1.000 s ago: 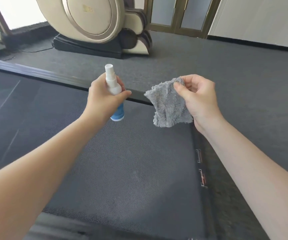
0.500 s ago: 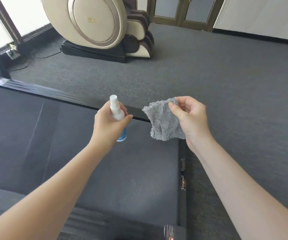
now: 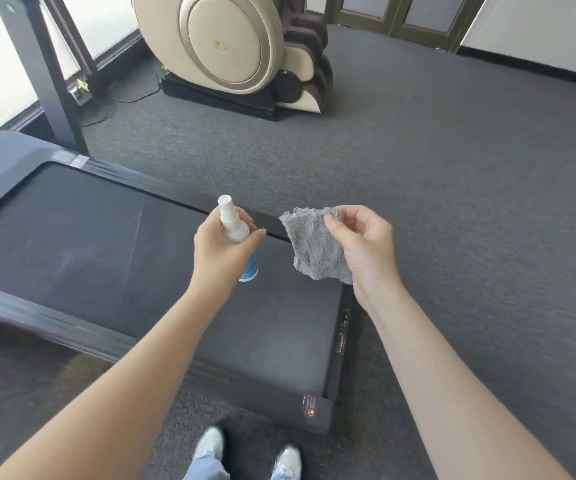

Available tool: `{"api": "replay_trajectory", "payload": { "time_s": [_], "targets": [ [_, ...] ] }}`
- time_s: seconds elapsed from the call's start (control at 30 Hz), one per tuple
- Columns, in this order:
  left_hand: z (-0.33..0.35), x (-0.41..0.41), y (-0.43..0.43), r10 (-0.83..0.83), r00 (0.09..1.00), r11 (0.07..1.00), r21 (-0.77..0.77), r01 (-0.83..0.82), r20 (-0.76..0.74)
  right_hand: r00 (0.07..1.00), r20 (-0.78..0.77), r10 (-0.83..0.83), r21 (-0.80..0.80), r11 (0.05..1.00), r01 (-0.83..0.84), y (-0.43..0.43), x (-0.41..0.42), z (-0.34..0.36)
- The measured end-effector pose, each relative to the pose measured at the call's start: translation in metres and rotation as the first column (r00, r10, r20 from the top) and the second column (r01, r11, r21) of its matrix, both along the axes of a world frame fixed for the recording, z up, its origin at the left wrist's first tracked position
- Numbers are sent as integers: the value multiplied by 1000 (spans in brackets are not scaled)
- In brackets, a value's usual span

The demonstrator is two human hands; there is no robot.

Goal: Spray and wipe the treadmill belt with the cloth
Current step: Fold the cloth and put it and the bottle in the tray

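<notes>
A small spray bottle [image 3: 234,225] with a white nozzle and blue base is gripped upright by my left hand [image 3: 224,252], above the dark treadmill belt [image 3: 99,244]. My right hand [image 3: 366,251] pinches a grey fluffy cloth [image 3: 314,245] by its top edge, so it hangs in the air over the belt's right end. Neither the bottle nor the cloth touches the belt. The belt runs from the left to a rear end cap at the right.
A beige massage chair [image 3: 231,46] stands on the grey carpet [image 3: 452,202] behind the treadmill. The treadmill's black upright post [image 3: 47,81] rises at the far left. My shoes [image 3: 245,452] stand on the carpet by the treadmill's near side rail [image 3: 54,323].
The view has pulled back and higher, showing the whole belt end and my shoes. Both hands keep holding the bottle and cloth in the same pose.
</notes>
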State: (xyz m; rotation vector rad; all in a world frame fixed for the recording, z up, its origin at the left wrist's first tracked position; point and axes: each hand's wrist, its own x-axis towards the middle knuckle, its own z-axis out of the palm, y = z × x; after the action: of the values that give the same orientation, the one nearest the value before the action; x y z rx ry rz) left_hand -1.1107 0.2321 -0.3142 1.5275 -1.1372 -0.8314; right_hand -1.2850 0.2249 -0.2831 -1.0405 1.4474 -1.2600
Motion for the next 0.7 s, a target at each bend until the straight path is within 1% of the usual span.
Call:
{"api": "replay_trajectory", "payload": {
  "time_s": [0.17, 0.33, 0.47, 0.7],
  "targets": [
    [48, 3, 14, 44, 999, 999, 3, -44, -11, 998, -5, 59, -5, 998, -60, 5, 2, 49],
    [84, 16, 32, 161, 986, 987, 0, -161, -43, 994, 14, 106, -35, 994, -105, 4, 6, 89],
    [108, 35, 47, 247, 967, 969, -15, -248, -70, 987, 19, 158, -53, 986, -157, 2, 23, 112],
    [138, 82, 62, 309, 950, 950, -33, -311, -55, 967, -5, 255, -105, 961, -255, 3, 69, 148]
  ]
}}
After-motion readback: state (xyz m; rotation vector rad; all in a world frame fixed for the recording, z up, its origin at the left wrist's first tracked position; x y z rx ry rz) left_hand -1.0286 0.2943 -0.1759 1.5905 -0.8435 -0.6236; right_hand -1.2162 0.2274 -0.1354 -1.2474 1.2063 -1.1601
